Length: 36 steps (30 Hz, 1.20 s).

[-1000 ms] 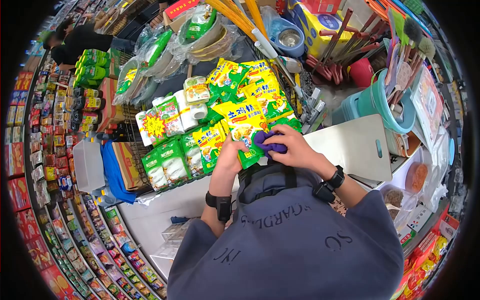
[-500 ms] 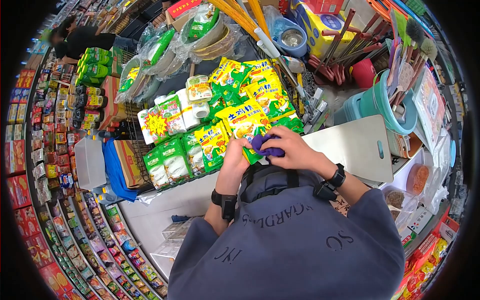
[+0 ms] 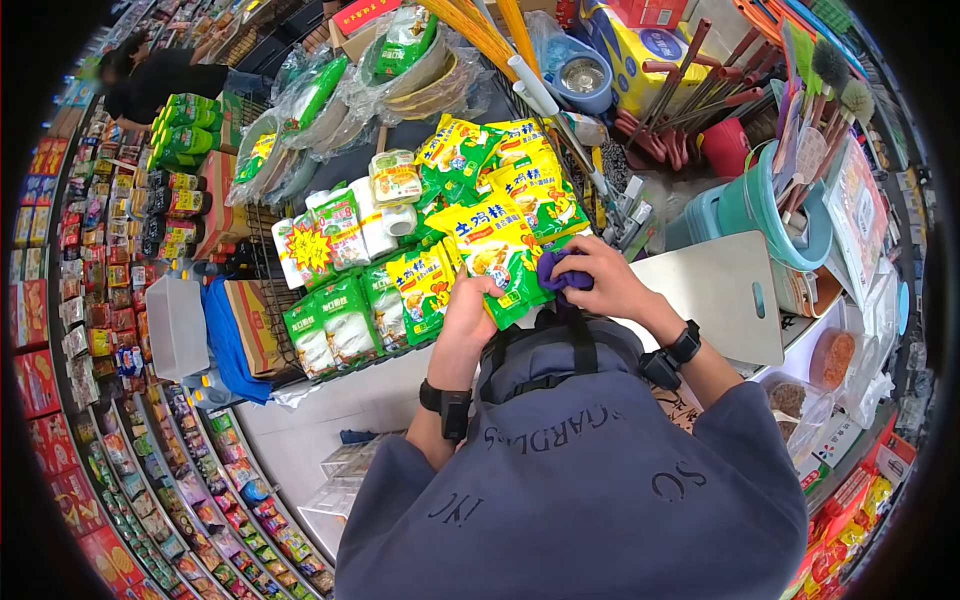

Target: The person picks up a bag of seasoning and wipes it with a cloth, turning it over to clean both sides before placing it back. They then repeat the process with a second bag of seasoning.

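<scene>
My left hand (image 3: 470, 312) is closed on the lower left edge of a yellow and green seasoning packet (image 3: 498, 262), thumb on its front. A bunched purple cloth (image 3: 560, 274) is gripped in my right hand (image 3: 604, 284), at the packet's right edge. Similar packets (image 3: 540, 195) are piled just beyond, and another packet (image 3: 424, 290) stands to the left of the held one. Green-and-clear bags of white noodles (image 3: 335, 328) line the front of the display beside it.
White packs (image 3: 380, 222) sit behind the noodle bags. On the right are a pale cutting board (image 3: 705, 290) and a teal bucket (image 3: 745, 205) of brushes. Plastic-wrapped baskets (image 3: 425, 85) stand at the back. A person in black (image 3: 165, 85) is at upper left, near stocked shelves.
My right hand has moved the purple cloth to the right, from over the packet's front to its right edge, uncovering more of the print. My left hand keeps its hold.
</scene>
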Tool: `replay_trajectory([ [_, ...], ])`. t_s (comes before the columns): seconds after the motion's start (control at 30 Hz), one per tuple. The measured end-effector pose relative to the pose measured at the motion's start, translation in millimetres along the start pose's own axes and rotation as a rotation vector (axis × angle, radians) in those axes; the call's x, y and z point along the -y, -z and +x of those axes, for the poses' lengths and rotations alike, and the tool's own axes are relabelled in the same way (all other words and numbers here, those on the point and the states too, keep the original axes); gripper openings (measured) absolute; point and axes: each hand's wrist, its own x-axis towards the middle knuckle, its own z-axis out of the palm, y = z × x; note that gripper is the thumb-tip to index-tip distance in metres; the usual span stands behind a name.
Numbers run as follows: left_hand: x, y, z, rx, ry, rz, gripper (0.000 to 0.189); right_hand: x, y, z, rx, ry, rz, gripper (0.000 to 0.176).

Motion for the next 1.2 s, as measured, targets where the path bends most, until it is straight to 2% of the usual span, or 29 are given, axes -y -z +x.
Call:
replay_trajectory([
  [0.13,-4,-9,-8,-0.101,0.019,0.065,0.087,-5,-2,13,-0.076,-0.004,0.079,0.027],
  [0.2,-5,-9,-12,-0.003,0.075,0.1,0.089,-6,3,21,-0.067,-0.017,0.089,0.027],
  [0.33,2,-4,-16,0.056,0.129,0.161,0.089,-16,2,35,-0.115,-0.049,0.1,0.025],
  [0.57,22,-3,-19,0.009,0.18,0.184,0.084,-29,4,53,-0.23,-0.144,0.08,0.026],
  [0.73,17,-9,-24,0.013,0.211,0.236,0.093,-37,3,58,-0.249,-0.168,0.087,0.027],
  [0.97,15,-7,-21,0.007,0.191,0.223,0.088,-34,1,56,-0.277,-0.221,0.081,0.028],
  [1.2,10,-2,-12,-0.021,0.121,0.204,0.087,-15,5,47,-0.2,-0.196,0.066,0.026],
])
